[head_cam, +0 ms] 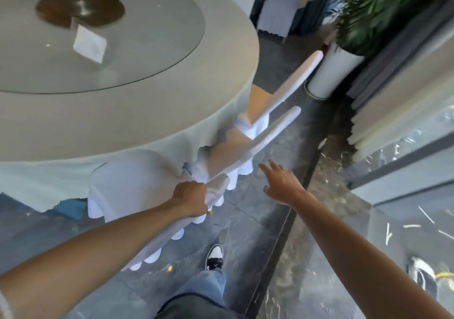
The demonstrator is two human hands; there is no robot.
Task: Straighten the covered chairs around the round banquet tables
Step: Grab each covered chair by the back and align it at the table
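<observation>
Your left hand (190, 199) grips the near chair's (137, 195) slippery-covered top rail; right hand (280, 183), spread at three o'clock, holds nothing.

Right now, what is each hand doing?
Left hand: closed, its grip on the top of the nearest covered chair.
Right hand: open, fingers spread, holding nothing, beside the next chair.

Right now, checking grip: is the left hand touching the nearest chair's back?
Touching: the head view shows the left hand gripping the chair back's top edge.
</observation>
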